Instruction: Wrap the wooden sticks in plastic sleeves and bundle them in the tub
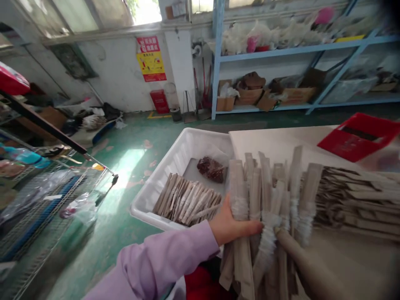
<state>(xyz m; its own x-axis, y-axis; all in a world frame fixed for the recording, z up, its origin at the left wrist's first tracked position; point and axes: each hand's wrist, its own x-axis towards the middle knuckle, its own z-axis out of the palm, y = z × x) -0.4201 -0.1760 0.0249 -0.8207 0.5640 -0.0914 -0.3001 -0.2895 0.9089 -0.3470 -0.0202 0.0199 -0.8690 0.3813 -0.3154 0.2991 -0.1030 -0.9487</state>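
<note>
My left hand [229, 227] grips the left side of a thick bunch of flat, grey-brown strips [254, 191], its thumb lying across the front. Clear plastic film [268, 237] is wrapped round the strips in separate bundles. The bunch is upright, close in front of me, above the table's near left corner. From the lower right a blurred tan, rounded shape [300, 254] reaches to the bunch; I cannot tell whether it is part of my right hand. More strips [187, 200] lie side by side in a white plastic crate [146, 210] to the left.
In the crate is a clear bag of dark brown pieces [212, 168]. On the table [268, 139] sit a red tray [359, 135] and rows of dark-edged strips [353, 200]. A wire rack [40, 233] stands left across the green floor [125, 166]; blue shelving [265, 54] is behind.
</note>
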